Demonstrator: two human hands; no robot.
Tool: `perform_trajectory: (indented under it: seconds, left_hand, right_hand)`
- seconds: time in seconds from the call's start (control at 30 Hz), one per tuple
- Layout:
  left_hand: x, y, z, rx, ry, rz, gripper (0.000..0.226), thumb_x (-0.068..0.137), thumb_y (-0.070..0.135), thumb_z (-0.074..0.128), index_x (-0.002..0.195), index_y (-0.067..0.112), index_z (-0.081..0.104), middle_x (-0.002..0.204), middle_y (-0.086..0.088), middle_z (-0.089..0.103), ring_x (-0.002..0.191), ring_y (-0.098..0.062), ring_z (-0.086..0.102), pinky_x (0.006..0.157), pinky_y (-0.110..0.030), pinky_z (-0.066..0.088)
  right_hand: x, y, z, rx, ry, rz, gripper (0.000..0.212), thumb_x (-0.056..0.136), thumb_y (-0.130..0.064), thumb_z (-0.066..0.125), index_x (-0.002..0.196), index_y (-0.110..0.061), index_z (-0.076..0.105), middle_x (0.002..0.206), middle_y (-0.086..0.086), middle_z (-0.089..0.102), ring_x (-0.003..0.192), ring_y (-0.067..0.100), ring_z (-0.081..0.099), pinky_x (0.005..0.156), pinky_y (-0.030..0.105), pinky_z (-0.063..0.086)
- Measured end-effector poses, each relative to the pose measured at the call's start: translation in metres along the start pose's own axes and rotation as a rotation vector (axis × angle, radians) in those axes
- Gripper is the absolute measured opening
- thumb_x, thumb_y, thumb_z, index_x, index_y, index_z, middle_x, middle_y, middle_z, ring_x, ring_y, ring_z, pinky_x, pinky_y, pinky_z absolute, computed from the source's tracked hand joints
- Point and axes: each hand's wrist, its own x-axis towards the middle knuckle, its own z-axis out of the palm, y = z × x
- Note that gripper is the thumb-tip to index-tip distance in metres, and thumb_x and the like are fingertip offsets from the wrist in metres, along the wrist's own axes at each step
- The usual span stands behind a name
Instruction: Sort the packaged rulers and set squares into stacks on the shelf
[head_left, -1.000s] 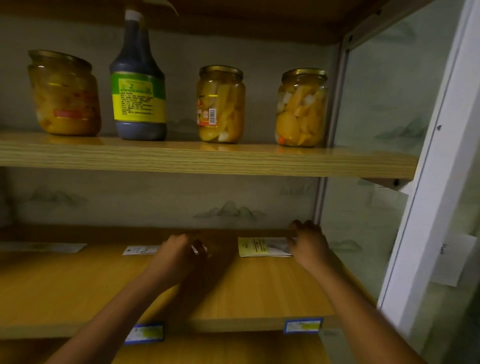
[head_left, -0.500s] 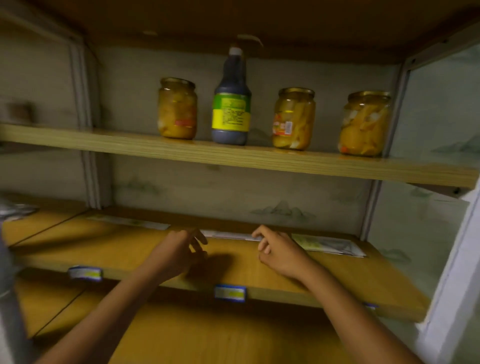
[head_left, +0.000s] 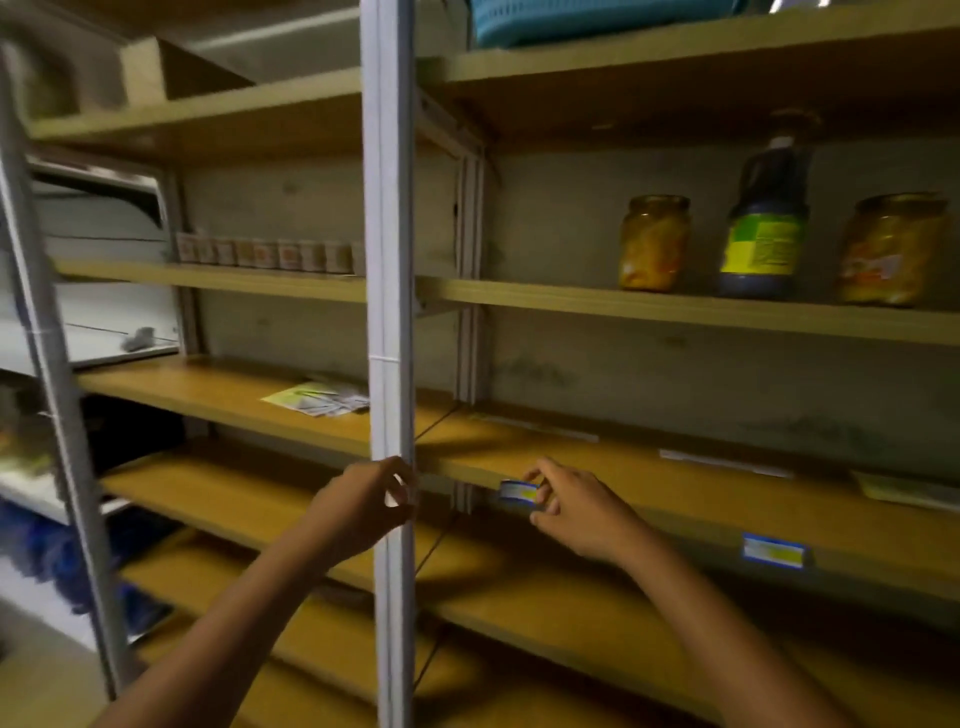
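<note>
Both forearms reach up toward the white upright post (head_left: 387, 332). Left hand (head_left: 358, 512) sits against the post, fingers loosely curled, holding nothing visible. Right hand (head_left: 576, 512), just right of the post, fingers relaxed — empty, near a blue-yellow shelf tag (head_left: 518, 491). Beyond, left of the post, packaged set squares (head_left: 317, 399) lie fanned on the shelf (head_left: 218, 389) — right of it, thin packaged rulers (head_left: 724, 462) lie flat.

Both arms outstretched; left hand (head_left: 358, 506) and right hand (head_left: 574, 512) loosely curled, empty.

The white post (head_left: 387, 312) hides part of the packets (head_left: 317, 399).
</note>
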Motion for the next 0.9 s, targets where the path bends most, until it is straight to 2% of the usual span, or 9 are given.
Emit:
perform_trajectory:
  seconds: [0.2, 0.37, 0.57, 0.7, 0.8, 0.9]
  left_hand:
    - [-0.021, -0.077, -0.043, 0.073, 0.063, -0.06, 0.028, 0.085, 0.031, 0.071, 0.111, 0.031, 0.06, 0.1, 0.013, 0.067, 0.083, 0.001, 0.064, 0.071, -0.022, 0.059]
    - [-0.011, -0.14, -0.066, 0.06, 0.079, -0.161, 0.029, 0.084, 0.028, 0.072, 0.109, 0.032, 0.058, 0.098, 0.013, 0.066, 0.08, -0.002, 0.063, 0.072, -0.025, 0.058]
    - [0.04, -0.206, -0.1, 0.089, 0.063, -0.202, 0.028, 0.085, 0.028, 0.071, 0.11, 0.034, 0.057, 0.092, 0.019, 0.06, 0.082, 0.0, 0.061, 0.068, -0.018, 0.053]
    - [0.07, -0.248, -0.108, 0.05, 0.083, -0.183, 0.031, 0.085, 0.023, 0.07, 0.108, 0.038, 0.056, 0.097, 0.019, 0.063, 0.084, 0.001, 0.063, 0.073, -0.027, 0.059]
    - [0.088, -0.275, -0.105, 0.035, 0.046, -0.178, 0.031, 0.086, 0.022, 0.07, 0.113, 0.033, 0.057, 0.101, 0.017, 0.061, 0.086, -0.001, 0.063, 0.075, -0.027, 0.059]
    - [0.115, -0.301, -0.104, 0.022, 0.034, -0.15, 0.032, 0.086, 0.028, 0.07, 0.116, 0.031, 0.057, 0.106, 0.014, 0.061, 0.085, -0.002, 0.062, 0.075, -0.028, 0.059]
  right_hand:
    - [0.054, -0.082, 0.044, 0.015, -0.011, -0.089, 0.041, 0.087, -0.027, 0.066, 0.121, -0.039, 0.047, 0.1, -0.013, 0.056, 0.087, 0.008, 0.06, 0.081, 0.037, 0.057]
    - [0.112, -0.134, 0.083, 0.056, -0.049, -0.176, 0.039, 0.09, -0.02, 0.064, 0.119, -0.038, 0.046, 0.097, -0.009, 0.056, 0.081, 0.013, 0.063, 0.072, 0.035, 0.06]
    - [0.193, -0.177, 0.114, 0.021, -0.072, -0.239, 0.037, 0.089, -0.027, 0.06, 0.119, -0.04, 0.044, 0.096, -0.009, 0.058, 0.084, 0.013, 0.06, 0.08, 0.041, 0.057]
    - [0.243, -0.194, 0.135, 0.026, -0.089, -0.249, 0.039, 0.09, -0.028, 0.059, 0.123, -0.042, 0.043, 0.098, -0.01, 0.057, 0.084, 0.012, 0.059, 0.079, 0.038, 0.057]
    - [0.269, -0.2, 0.156, 0.02, -0.118, -0.227, 0.041, 0.091, -0.028, 0.06, 0.125, -0.042, 0.042, 0.098, -0.011, 0.057, 0.084, 0.009, 0.058, 0.077, 0.033, 0.055]
    - [0.296, -0.203, 0.166, 0.005, -0.102, -0.193, 0.04, 0.091, -0.028, 0.058, 0.125, -0.042, 0.042, 0.097, -0.011, 0.059, 0.083, 0.009, 0.059, 0.075, 0.033, 0.057]
